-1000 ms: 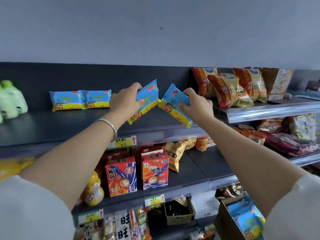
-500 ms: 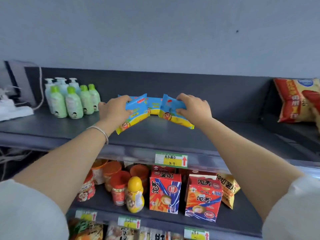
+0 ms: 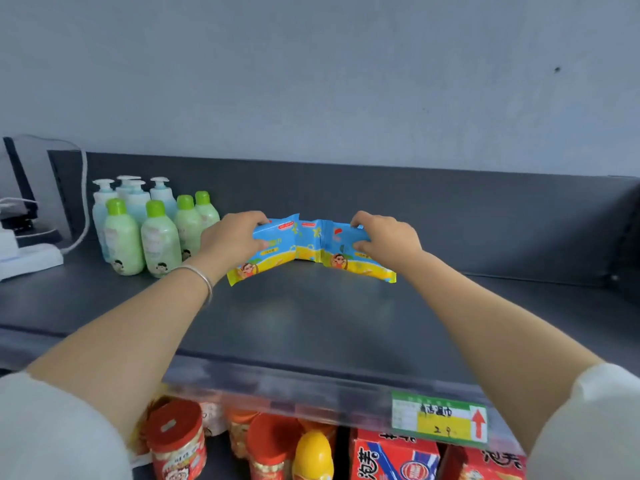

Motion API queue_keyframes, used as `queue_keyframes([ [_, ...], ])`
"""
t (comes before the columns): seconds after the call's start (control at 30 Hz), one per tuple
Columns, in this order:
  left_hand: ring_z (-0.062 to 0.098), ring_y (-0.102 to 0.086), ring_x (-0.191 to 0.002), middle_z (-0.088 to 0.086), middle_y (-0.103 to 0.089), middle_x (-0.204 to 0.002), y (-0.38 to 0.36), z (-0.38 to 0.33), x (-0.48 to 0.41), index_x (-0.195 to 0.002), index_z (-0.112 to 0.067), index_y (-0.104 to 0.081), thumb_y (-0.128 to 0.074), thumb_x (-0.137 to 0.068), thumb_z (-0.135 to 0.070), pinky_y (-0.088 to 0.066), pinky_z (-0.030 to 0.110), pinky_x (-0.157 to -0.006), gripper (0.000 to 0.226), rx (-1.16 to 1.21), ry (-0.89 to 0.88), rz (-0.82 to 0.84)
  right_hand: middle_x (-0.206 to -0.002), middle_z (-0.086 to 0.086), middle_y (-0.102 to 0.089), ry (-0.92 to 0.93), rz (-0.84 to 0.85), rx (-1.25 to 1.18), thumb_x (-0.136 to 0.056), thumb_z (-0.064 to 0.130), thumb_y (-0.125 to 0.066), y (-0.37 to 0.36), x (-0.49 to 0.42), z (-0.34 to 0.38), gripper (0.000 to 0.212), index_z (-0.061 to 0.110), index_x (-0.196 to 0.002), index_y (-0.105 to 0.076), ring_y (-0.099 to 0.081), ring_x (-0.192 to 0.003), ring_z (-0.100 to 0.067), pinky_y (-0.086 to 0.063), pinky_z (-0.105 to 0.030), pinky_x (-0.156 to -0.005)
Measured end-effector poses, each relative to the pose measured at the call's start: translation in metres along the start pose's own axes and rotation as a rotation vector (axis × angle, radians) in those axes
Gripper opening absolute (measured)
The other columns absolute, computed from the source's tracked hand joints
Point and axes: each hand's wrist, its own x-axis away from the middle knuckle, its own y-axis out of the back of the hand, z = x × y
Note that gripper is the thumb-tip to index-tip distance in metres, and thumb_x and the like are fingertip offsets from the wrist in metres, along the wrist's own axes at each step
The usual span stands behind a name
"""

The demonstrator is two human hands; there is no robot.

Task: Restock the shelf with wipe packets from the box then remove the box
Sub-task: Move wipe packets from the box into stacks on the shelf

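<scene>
On the dark top shelf (image 3: 311, 320), blue-and-yellow wipe packets stand in a row near the back panel. My left hand (image 3: 232, 237) grips the left wipe packet (image 3: 266, 252), tilted with its lower edge on the shelf. The right wipe packet (image 3: 349, 258) is held by my right hand (image 3: 388, 237), its bottom edge on the shelf. Between them a middle wipe packet (image 3: 308, 242) stands against the back. The box is out of view.
Green and pale blue bottles (image 3: 152, 226) cluster left of the packets. A white power strip (image 3: 27, 258) with cables lies at the far left. A price tag (image 3: 440, 422) hangs on the shelf edge. Jars (image 3: 176, 441) and red cartons (image 3: 394, 459) fill the shelf below.
Both hands have moved the packets down and back until their lower edges rest on the shelf beside the standing packets. My view has shifted left and closer.
</scene>
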Motion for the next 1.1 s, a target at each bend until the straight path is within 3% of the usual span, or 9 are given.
queue_keyframes([
  [0.1,0.020,-0.059,-0.101,-0.009,-0.063,-0.116,-0.011,0.008,-0.029,-0.115,-0.032,-0.057,-0.067,-0.082,-0.032,-0.047,0.032,-0.078,0.034,0.070,-0.051,0.078,-0.106,0.000,-0.063,-0.035,0.023,0.029,-0.090,0.028,-0.056,-0.010,-0.017,0.002,0.029,0.022,-0.118,-0.048,-0.055,-0.095,-0.024,-0.036,-0.035,-0.080],
  [0.27,0.019,-0.052,-0.116,-0.007,-0.059,-0.125,-0.035,0.013,-0.062,-0.120,-0.028,-0.055,-0.065,-0.085,-0.033,-0.033,0.034,-0.093,0.037,-0.064,-0.216,0.144,-0.111,0.000,-0.061,-0.098,0.073,0.044,-0.090,0.033,-0.057,-0.029,-0.032,-0.006,0.030,0.024,-0.117,-0.048,-0.048,-0.105,-0.023,-0.033,-0.040,-0.091],
  [0.57,0.013,-0.044,-0.113,-0.012,-0.059,-0.116,-0.053,0.020,-0.093,-0.118,-0.035,-0.054,-0.063,-0.086,-0.039,-0.025,0.036,-0.090,0.033,-0.095,-0.310,0.211,-0.117,0.002,-0.060,-0.049,0.153,0.012,-0.091,0.034,-0.057,-0.040,-0.058,-0.010,0.030,0.025,-0.118,-0.048,-0.044,-0.110,-0.022,-0.030,-0.041,-0.094],
  [0.7,0.014,-0.044,-0.111,-0.010,-0.057,-0.112,-0.056,0.022,-0.099,-0.118,-0.037,-0.052,-0.060,-0.089,-0.038,-0.026,0.037,-0.090,0.031,-0.153,-0.328,0.202,-0.123,0.002,-0.053,-0.021,0.094,0.072,-0.089,0.035,-0.057,-0.047,-0.065,-0.007,0.036,0.027,-0.123,-0.050,-0.044,-0.114,-0.023,-0.032,-0.042,-0.095],
  [0.9,0.020,-0.041,-0.117,-0.003,-0.045,-0.128,-0.068,0.012,-0.100,-0.133,-0.034,-0.041,-0.060,-0.087,-0.024,-0.033,0.037,-0.095,0.051,-0.169,-0.369,0.180,-0.127,-0.001,-0.043,0.067,0.033,0.225,-0.086,0.037,-0.061,-0.058,-0.062,-0.010,0.056,0.028,-0.137,-0.039,-0.043,-0.114,-0.025,-0.038,-0.037,-0.090],
  [1.1,0.020,-0.041,-0.116,-0.002,-0.043,-0.127,-0.077,0.007,-0.093,-0.136,-0.026,-0.035,-0.071,-0.079,-0.033,-0.034,0.033,-0.094,0.067,-0.271,-0.477,0.103,-0.124,-0.002,-0.046,0.092,-0.047,0.290,-0.088,0.037,-0.061,-0.063,-0.058,-0.010,0.053,0.023,-0.135,-0.041,-0.046,-0.110,-0.025,-0.041,-0.035,-0.087],
])
